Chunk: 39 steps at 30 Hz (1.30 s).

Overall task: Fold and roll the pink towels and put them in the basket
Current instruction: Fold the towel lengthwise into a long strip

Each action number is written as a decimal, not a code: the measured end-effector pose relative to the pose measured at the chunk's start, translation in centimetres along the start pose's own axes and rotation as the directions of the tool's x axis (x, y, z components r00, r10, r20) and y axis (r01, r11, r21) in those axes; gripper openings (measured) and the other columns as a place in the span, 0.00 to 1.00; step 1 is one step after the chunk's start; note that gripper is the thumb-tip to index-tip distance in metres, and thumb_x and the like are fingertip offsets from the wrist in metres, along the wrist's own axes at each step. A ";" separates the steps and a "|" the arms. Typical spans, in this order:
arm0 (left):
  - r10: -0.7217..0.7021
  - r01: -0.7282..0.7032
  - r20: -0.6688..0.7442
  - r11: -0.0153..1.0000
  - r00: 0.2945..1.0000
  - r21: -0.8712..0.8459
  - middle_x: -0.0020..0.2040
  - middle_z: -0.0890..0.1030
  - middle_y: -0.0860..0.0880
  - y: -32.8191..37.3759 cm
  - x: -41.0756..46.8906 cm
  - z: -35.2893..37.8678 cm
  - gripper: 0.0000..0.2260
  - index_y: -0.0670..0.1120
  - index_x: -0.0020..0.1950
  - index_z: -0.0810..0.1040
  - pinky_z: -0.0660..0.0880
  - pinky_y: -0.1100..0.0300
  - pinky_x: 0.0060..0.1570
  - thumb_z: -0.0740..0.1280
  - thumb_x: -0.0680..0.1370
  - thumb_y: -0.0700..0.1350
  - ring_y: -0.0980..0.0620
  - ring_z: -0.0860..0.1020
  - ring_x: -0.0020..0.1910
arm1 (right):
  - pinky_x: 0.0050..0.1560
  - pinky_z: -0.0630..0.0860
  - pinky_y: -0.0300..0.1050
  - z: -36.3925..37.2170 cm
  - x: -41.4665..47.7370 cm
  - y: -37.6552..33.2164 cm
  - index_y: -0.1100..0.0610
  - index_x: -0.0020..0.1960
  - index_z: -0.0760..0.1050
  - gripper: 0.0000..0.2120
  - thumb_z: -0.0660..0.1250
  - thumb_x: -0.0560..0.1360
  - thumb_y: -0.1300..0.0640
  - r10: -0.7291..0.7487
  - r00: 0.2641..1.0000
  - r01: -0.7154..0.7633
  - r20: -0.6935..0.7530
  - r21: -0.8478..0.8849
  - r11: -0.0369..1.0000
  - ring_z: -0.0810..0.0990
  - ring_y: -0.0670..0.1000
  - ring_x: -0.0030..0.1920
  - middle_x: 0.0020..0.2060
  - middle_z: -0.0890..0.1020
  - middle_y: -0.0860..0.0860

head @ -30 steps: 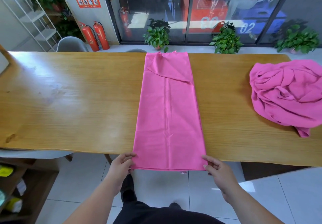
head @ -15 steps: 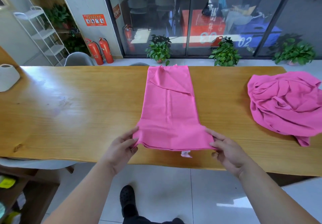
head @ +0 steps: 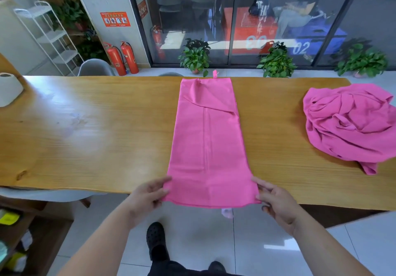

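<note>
A pink towel, folded into a long narrow strip, lies across the wooden table from the far edge to the near edge. Its near end hangs slightly over the table's front edge. My left hand pinches the near left corner, and my right hand pinches the near right corner. A small white label dangles under the near edge. A crumpled heap of pink towels sits on the right side of the table. No basket is in view.
A white rounded object stands at the table's far left. Grey chairs sit behind the table and under its left front. Potted plants, fire extinguishers and a white rack line the glass wall behind.
Half a second ago the near end was lifted and pushed up onto the table; now it is pulled back flat toward me, overhanging the front edge. Both hands still hold the corners.
</note>
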<state>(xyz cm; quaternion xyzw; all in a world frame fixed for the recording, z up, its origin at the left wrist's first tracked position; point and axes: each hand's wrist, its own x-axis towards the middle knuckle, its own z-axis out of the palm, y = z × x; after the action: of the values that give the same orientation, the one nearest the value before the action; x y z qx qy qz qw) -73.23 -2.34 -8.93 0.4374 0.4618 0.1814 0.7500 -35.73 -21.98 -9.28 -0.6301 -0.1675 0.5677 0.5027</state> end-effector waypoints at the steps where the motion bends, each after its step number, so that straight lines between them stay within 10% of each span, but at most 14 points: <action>1: 0.057 -0.054 0.023 0.991 0.998 -0.125 0.57 0.85 0.48 1.4 -0.3 0.1 0.20 0.47 0.71 0.82 0.76 0.60 0.37 0.70 0.80 0.35 0.52 0.76 0.41 | 0.34 0.69 0.40 0.0 -0.1 -1.2 0.52 0.74 0.78 0.29 0.62 0.79 0.74 -0.066 0.998 0.063 0.019 0.111 0.992 0.76 0.44 0.41 0.65 0.84 0.46; 4: 0.139 -0.124 0.050 0.965 0.989 -0.229 0.53 0.81 0.49 3.2 -0.7 -0.5 0.22 0.47 0.73 0.80 0.76 0.61 0.34 0.68 0.80 0.34 0.53 0.73 0.39 | 0.34 0.70 0.38 -0.3 -0.7 -2.9 0.52 0.73 0.78 0.29 0.60 0.79 0.75 -0.180 0.982 0.160 0.049 0.279 0.947 0.76 0.44 0.40 0.64 0.84 0.46; 8: -0.033 0.028 0.034 0.990 0.999 0.140 0.64 0.85 0.49 -1.2 -1.4 -1.8 0.21 0.52 0.71 0.82 0.73 0.59 0.38 0.74 0.80 0.37 0.53 0.76 0.42 | 0.36 0.66 0.42 -0.7 -1.1 1.4 0.47 0.70 0.81 0.29 0.64 0.79 0.74 -0.003 1.000 0.003 -0.002 -0.043 0.999 0.73 0.47 0.43 0.65 0.84 0.45; 19: -0.155 0.181 -0.144 0.965 0.977 0.190 0.66 0.84 0.54 -8.4 -4.6 -2.3 0.19 0.52 0.67 0.84 0.78 0.62 0.43 0.75 0.79 0.36 0.52 0.84 0.48 | 0.46 0.73 0.45 -1.5 -3.2 8.5 0.39 0.70 0.79 0.31 0.69 0.79 0.70 0.165 0.985 -0.148 0.043 -0.265 0.953 0.80 0.48 0.50 0.62 0.85 0.41; 23: -0.145 0.230 -0.203 0.835 0.968 0.501 0.64 0.83 0.54 -9.7 -4.7 -2.4 0.18 0.55 0.66 0.82 0.78 0.62 0.47 0.75 0.80 0.39 0.53 0.84 0.54 | 0.54 0.81 0.47 -1.1 -3.4 10.2 0.43 0.71 0.80 0.30 0.69 0.77 0.71 0.175 0.985 -0.152 0.015 -0.421 0.894 0.85 0.46 0.51 0.59 0.87 0.45; 27: 0.089 0.166 -0.259 0.565 0.962 0.809 0.64 0.77 0.53 -9.1 -2.9 -2.2 0.23 0.55 0.74 0.76 0.75 0.57 0.58 0.75 0.79 0.49 0.50 0.79 0.61 | 0.51 0.77 0.40 1.4 -2.2 8.9 0.42 0.71 0.78 0.27 0.65 0.77 0.65 -0.091 0.990 -0.018 -0.108 -0.738 0.675 0.82 0.43 0.53 0.63 0.82 0.44; 31: 0.397 -0.086 -0.036 0.286 0.917 0.954 0.80 0.65 0.53 -5.0 -0.3 0.8 0.30 0.56 0.82 0.66 0.65 0.49 0.77 0.71 0.81 0.53 0.48 0.63 0.79 | 0.78 0.64 0.48 4.4 1.1 5.5 0.44 0.81 0.65 0.28 0.65 0.83 0.55 -0.351 0.922 0.297 0.164 -0.881 0.369 0.65 0.49 0.79 0.79 0.67 0.45; 35: 0.216 -0.118 0.123 -0.037 0.969 0.992 0.87 0.49 0.51 -2.4 2.1 4.4 0.37 0.56 0.87 0.50 0.52 0.44 0.83 0.66 0.83 0.59 0.46 0.51 0.85 | 0.84 0.50 0.56 6.5 3.6 3.7 0.44 0.87 0.41 0.40 0.59 0.84 0.36 -0.134 0.941 0.304 0.311 -0.950 -0.072 0.47 0.57 0.85 0.86 0.46 0.55; 39: 0.071 -0.100 0.118 -0.216 0.990 0.971 0.85 0.58 0.46 -3.0 2.8 4.8 0.34 0.53 0.86 0.55 0.58 0.44 0.81 0.63 0.84 0.61 0.43 0.61 0.82 | 0.81 0.56 0.54 7.2 3.4 3.7 0.48 0.86 0.48 0.37 0.54 0.84 0.34 -0.153 0.953 0.219 0.262 -0.943 -0.251 0.63 0.57 0.80 0.81 0.64 0.55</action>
<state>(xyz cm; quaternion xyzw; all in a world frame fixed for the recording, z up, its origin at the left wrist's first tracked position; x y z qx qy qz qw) -68.09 -4.46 -12.01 0.8897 0.3930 -0.1981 0.1217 -42.38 -17.80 -13.14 -0.7381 -0.6494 0.1543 -0.0988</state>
